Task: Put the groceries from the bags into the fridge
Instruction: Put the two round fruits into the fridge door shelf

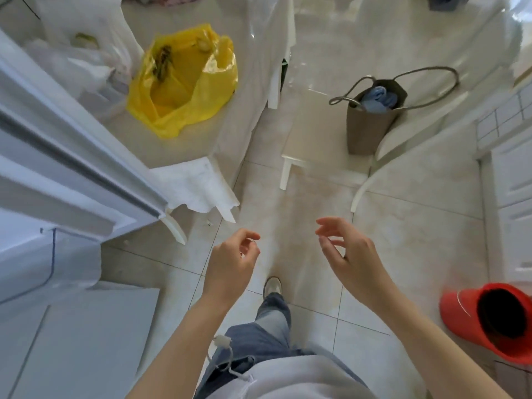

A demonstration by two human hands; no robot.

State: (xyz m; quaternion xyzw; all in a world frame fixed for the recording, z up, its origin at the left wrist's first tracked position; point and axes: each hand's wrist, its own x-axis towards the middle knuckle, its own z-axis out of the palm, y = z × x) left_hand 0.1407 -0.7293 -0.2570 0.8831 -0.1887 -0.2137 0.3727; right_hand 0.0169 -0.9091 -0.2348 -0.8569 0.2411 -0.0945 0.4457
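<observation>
A yellow plastic bag [184, 82] lies open on a white-covered table [184, 151] at the upper left, with greenish produce inside. Translucent white bags [83, 56] sit behind it to the left. The white fridge door [57, 133] stands open along the left edge. My left hand [230, 263] and my right hand [351, 254] hang in front of me over the tiled floor, fingers loosely curled, holding nothing. Both are well short of the bags.
A brown tote bag [371, 122] with blue cloth inside stands on a white chair [322, 145] to the upper right. A red bucket [489, 321] lies at the right edge. White cabinets [512, 174] line the right side. My leg and shoe [272, 286] are below.
</observation>
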